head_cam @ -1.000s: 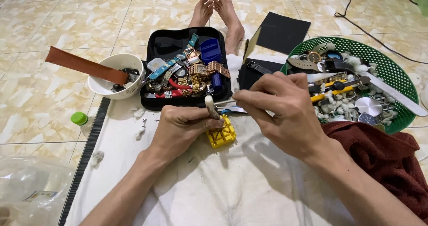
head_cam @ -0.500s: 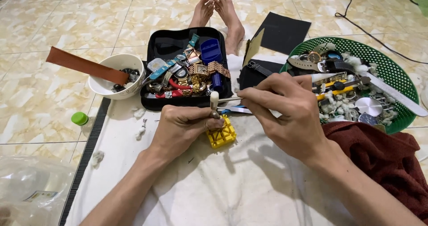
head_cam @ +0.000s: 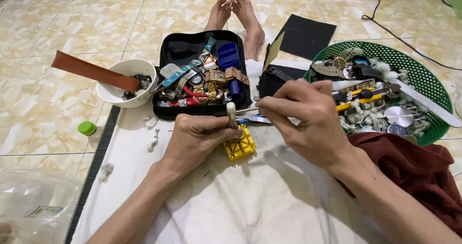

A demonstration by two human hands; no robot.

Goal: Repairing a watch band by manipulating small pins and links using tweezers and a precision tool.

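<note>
My left hand (head_cam: 199, 140) rests on the white cloth (head_cam: 250, 205) and pinches a small tool with a pale handle (head_cam: 231, 114), held upright over a yellow watch-strap block (head_cam: 239, 147). My right hand (head_cam: 308, 121) hovers just right of it, its fingers closed on a thin metal pin or tweezers (head_cam: 248, 110) whose tip points at the pale handle. What sits on the yellow block under my fingers is hidden.
An open black case (head_cam: 166, 87) full of watches and straps lies behind my hands. A white bowl (head_cam: 113, 92) with a brown leather strap (head_cam: 94, 70) stands left. A green basket (head_cam: 423, 80) of tools and watch parts sits right, a dark red cloth (head_cam: 414, 172) below it. Bare feet (head_cam: 238, 13) lie beyond.
My right hand has slid a little to the right and up with the thin metal tool. My left hand stays on the yellow block with the pale-handled tool.
</note>
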